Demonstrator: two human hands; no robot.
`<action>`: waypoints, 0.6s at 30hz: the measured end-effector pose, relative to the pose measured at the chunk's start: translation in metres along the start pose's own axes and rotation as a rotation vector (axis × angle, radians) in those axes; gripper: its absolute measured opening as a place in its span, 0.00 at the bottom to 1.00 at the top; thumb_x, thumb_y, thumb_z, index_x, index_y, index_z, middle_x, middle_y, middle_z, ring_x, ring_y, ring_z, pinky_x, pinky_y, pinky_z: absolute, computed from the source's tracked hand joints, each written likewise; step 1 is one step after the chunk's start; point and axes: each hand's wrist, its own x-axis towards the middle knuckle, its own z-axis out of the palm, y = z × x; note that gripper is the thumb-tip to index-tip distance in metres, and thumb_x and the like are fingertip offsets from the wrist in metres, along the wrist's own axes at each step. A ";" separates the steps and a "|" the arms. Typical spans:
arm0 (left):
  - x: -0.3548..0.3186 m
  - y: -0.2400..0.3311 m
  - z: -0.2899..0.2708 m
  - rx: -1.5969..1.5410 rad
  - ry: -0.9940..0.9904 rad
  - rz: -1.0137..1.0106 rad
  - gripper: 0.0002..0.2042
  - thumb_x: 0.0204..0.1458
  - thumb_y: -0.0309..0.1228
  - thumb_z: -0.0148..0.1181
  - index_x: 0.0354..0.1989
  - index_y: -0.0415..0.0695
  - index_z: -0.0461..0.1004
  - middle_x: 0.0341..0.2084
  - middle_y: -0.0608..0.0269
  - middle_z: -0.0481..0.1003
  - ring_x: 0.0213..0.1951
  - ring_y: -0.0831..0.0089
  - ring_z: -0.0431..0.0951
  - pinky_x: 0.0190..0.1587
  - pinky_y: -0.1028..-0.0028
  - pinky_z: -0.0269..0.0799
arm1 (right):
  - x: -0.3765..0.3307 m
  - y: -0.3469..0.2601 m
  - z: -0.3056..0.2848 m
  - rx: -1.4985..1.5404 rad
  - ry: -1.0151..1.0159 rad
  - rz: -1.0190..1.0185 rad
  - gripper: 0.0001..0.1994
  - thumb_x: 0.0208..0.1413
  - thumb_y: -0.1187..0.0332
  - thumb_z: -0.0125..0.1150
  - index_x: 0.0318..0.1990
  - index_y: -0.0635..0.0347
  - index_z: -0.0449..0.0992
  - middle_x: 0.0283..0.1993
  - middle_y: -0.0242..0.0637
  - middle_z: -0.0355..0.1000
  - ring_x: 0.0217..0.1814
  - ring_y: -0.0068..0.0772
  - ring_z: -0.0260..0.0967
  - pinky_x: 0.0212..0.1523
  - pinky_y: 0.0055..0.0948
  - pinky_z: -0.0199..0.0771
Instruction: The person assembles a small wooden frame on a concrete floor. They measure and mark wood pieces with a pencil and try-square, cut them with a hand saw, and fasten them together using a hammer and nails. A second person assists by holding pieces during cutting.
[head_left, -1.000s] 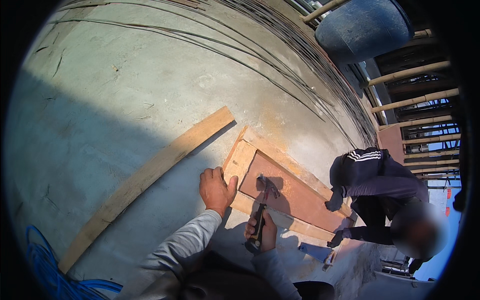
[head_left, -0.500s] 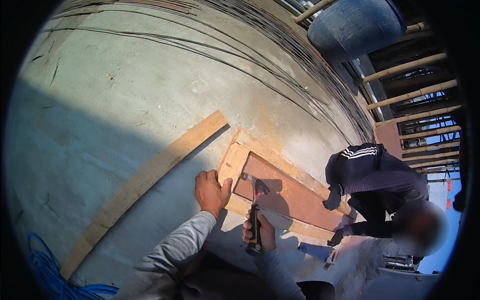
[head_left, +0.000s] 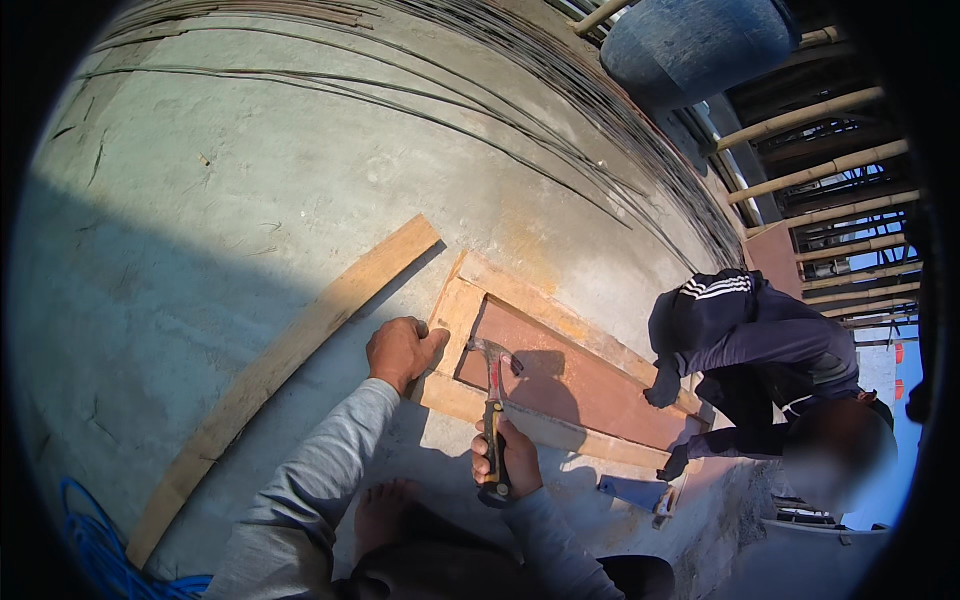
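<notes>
My right hand [head_left: 508, 460] is wrapped round the black and yellow grip of a claw hammer [head_left: 495, 375]. The hammer's metal head is over the inner corner of a wooden frame [head_left: 462, 308], near its left end. A reddish-brown panel [head_left: 580, 375] fills the frame, which lies flat on the concrete. Closed at the frame's left end piece is my left hand [head_left: 402, 352], its thumb against the wood and its other fingers bent, partly hidden. At the frame's far right end, a co-worker's two gloved hands [head_left: 663, 388] touch its side rails.
A long wooden plank [head_left: 290, 375] lies to the left, with a blue hose [head_left: 95, 545] below it. Thin metal rods [head_left: 560, 95] run along the far floor. A blue barrel [head_left: 700, 50] and bamboo poles [head_left: 815, 175] stand at right. A blue-bladed tool [head_left: 632, 490] lies beside the frame.
The view has shifted slightly. My right hand has turned the hammer, so more of its head and neck shows. My left hand's fingers are more tightly bent. My bare foot now shows.
</notes>
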 end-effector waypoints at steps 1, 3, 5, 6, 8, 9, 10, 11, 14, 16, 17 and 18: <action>0.010 0.002 -0.006 0.010 -0.031 0.041 0.25 0.49 0.51 0.66 0.40 0.38 0.84 0.35 0.47 0.83 0.37 0.55 0.84 0.44 0.62 0.78 | -0.002 -0.001 -0.002 0.020 0.040 -0.081 0.20 0.69 0.48 0.48 0.44 0.58 0.67 0.26 0.37 0.68 0.19 0.34 0.68 0.21 0.37 0.74; 0.020 0.001 -0.016 -0.005 -0.098 0.118 0.25 0.50 0.49 0.66 0.41 0.35 0.83 0.35 0.46 0.83 0.37 0.56 0.85 0.44 0.62 0.78 | -0.005 -0.001 -0.004 0.157 0.006 -0.058 0.19 0.69 0.48 0.47 0.45 0.57 0.67 0.26 0.36 0.68 0.20 0.32 0.68 0.21 0.36 0.73; 0.031 0.006 -0.022 0.040 -0.089 0.225 0.28 0.48 0.51 0.68 0.46 0.36 0.82 0.38 0.44 0.82 0.40 0.55 0.84 0.46 0.62 0.78 | -0.010 0.001 -0.002 0.347 0.062 -0.122 0.19 0.69 0.48 0.47 0.45 0.56 0.67 0.26 0.35 0.69 0.20 0.32 0.67 0.21 0.35 0.73; 0.036 0.012 -0.022 0.082 -0.088 0.251 0.29 0.47 0.51 0.68 0.47 0.36 0.82 0.38 0.43 0.82 0.41 0.54 0.84 0.46 0.62 0.78 | -0.012 0.002 0.000 0.340 0.065 -0.069 0.19 0.69 0.47 0.48 0.45 0.55 0.67 0.25 0.33 0.68 0.21 0.30 0.67 0.22 0.34 0.72; 0.045 0.025 -0.021 0.213 -0.118 0.273 0.31 0.45 0.51 0.70 0.48 0.36 0.80 0.39 0.44 0.82 0.42 0.52 0.83 0.47 0.61 0.78 | -0.017 0.005 0.005 0.099 -0.002 0.083 0.19 0.69 0.47 0.46 0.44 0.55 0.68 0.26 0.32 0.67 0.21 0.29 0.65 0.23 0.33 0.69; 0.050 0.032 -0.021 0.250 -0.163 0.261 0.30 0.45 0.51 0.70 0.48 0.36 0.80 0.39 0.45 0.82 0.42 0.52 0.83 0.47 0.61 0.78 | -0.020 0.005 0.007 0.004 -0.082 0.149 0.20 0.69 0.47 0.45 0.44 0.55 0.69 0.27 0.31 0.67 0.21 0.29 0.64 0.23 0.32 0.68; 0.056 0.037 -0.024 0.285 -0.217 0.243 0.29 0.45 0.50 0.70 0.47 0.36 0.81 0.39 0.45 0.82 0.42 0.52 0.83 0.47 0.61 0.78 | -0.021 0.005 0.010 0.029 -0.059 0.180 0.20 0.69 0.46 0.45 0.44 0.55 0.68 0.27 0.31 0.67 0.21 0.28 0.64 0.23 0.31 0.66; 0.058 0.041 -0.026 0.323 -0.277 0.224 0.29 0.45 0.50 0.70 0.47 0.36 0.81 0.39 0.45 0.82 0.43 0.52 0.83 0.47 0.60 0.78 | -0.023 0.005 0.011 0.006 0.014 0.132 0.20 0.69 0.46 0.46 0.44 0.54 0.68 0.27 0.31 0.67 0.21 0.28 0.63 0.23 0.30 0.66; 0.061 0.051 -0.029 0.412 -0.261 0.255 0.25 0.46 0.47 0.68 0.44 0.37 0.81 0.39 0.43 0.82 0.43 0.52 0.83 0.47 0.60 0.78 | -0.025 0.002 0.013 0.038 0.148 -0.019 0.20 0.68 0.45 0.48 0.46 0.55 0.65 0.26 0.33 0.67 0.19 0.30 0.65 0.21 0.32 0.69; 0.061 0.054 -0.027 0.438 -0.315 0.239 0.24 0.48 0.47 0.67 0.43 0.37 0.81 0.39 0.42 0.81 0.43 0.52 0.83 0.48 0.60 0.78 | -0.023 -0.002 0.013 0.027 0.031 0.100 0.21 0.68 0.45 0.48 0.46 0.56 0.66 0.26 0.33 0.67 0.19 0.30 0.65 0.21 0.31 0.68; 0.062 0.057 -0.026 0.450 -0.296 0.269 0.24 0.48 0.46 0.67 0.43 0.37 0.81 0.39 0.42 0.81 0.44 0.51 0.83 0.48 0.60 0.78 | -0.020 -0.004 0.012 0.013 -0.057 0.116 0.22 0.68 0.44 0.47 0.46 0.56 0.66 0.26 0.33 0.67 0.19 0.29 0.66 0.20 0.31 0.68; 0.062 0.057 -0.026 0.460 -0.289 0.284 0.23 0.48 0.46 0.67 0.42 0.37 0.81 0.39 0.42 0.81 0.44 0.51 0.83 0.48 0.60 0.78 | -0.018 -0.005 0.011 -0.031 -0.080 0.158 0.22 0.68 0.44 0.47 0.46 0.56 0.66 0.26 0.33 0.67 0.19 0.29 0.66 0.20 0.30 0.68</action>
